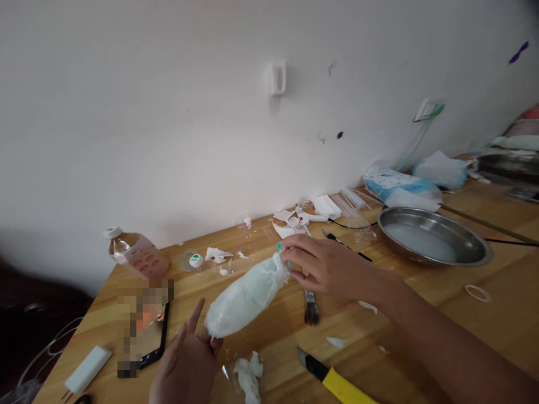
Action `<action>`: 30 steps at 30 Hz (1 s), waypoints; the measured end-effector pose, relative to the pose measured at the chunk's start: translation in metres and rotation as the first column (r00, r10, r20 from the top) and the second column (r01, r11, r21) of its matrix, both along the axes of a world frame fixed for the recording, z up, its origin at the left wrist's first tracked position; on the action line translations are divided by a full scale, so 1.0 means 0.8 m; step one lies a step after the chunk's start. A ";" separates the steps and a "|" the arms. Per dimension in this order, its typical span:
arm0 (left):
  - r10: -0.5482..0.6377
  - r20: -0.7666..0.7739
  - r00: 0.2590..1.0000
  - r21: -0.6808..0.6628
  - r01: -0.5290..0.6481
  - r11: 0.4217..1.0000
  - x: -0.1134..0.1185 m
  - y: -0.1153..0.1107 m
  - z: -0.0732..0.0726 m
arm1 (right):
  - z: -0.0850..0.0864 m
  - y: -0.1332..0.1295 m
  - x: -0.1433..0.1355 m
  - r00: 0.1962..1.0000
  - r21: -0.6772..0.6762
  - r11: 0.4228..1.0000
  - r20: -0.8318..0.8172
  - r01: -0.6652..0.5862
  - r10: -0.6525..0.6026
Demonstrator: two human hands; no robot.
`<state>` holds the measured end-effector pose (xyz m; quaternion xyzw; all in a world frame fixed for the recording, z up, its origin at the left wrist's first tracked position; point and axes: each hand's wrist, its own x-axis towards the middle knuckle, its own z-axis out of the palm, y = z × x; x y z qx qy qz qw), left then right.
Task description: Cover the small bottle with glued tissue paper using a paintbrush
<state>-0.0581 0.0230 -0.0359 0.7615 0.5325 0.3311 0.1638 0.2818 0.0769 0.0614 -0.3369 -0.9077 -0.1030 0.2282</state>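
A bottle wrapped in damp white tissue (248, 297) is held tilted above the wooden table, its neck at the upper right and its base at the lower left. My right hand (322, 266) grips it by the neck, near a teal cap (280, 246). At the base, my left hand (187, 362) supports it with some fingertips, while other fingers stretch outward. Below the right hand lies a paintbrush (310, 308) with dark bristles, its handle partly hidden. A yellow utility knife (332, 379) rests close to the front, beside a crumpled wet tissue (249, 377).
A steel dish (433, 235) with cloudy liquid stands to the right. Pink drink bottle (137, 252), phone (147, 331) and white charger (88, 367) occupy the left side. Tissue packs (400, 182), a glue gun (314, 217) and paper scraps (290, 224) line the wall.
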 end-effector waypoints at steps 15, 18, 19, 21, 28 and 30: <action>0.192 0.475 0.859 -0.329 -0.029 0.944 0.020 -0.007 0.020 | -0.006 -0.001 -0.009 0.998 0.098 0.995 0.053 -0.032 0.026; 0.395 0.750 0.530 -0.529 0.124 0.839 0.026 -0.006 0.027 | -0.007 0.002 -0.011 0.998 0.104 0.994 0.052 -0.035 0.030; 0.453 0.794 0.405 -0.560 0.199 0.804 0.028 -0.005 0.029 | -0.008 0.003 -0.011 0.998 0.105 0.994 0.049 -0.035 0.030; 0.532 0.816 0.227 -0.578 0.312 0.754 0.033 -0.004 0.033 | -0.010 0.004 -0.011 0.999 0.114 0.993 0.039 -0.037 0.033; 0.641 0.766 -0.049 -0.544 0.483 0.687 0.041 -0.009 0.046 | -0.015 0.007 -0.013 0.999 0.201 0.980 -0.033 0.016 -0.009; 0.660 0.742 -0.117 -0.521 0.520 0.677 0.042 -0.010 0.045 | -0.015 0.007 -0.016 0.997 0.220 0.974 -0.067 0.052 -0.038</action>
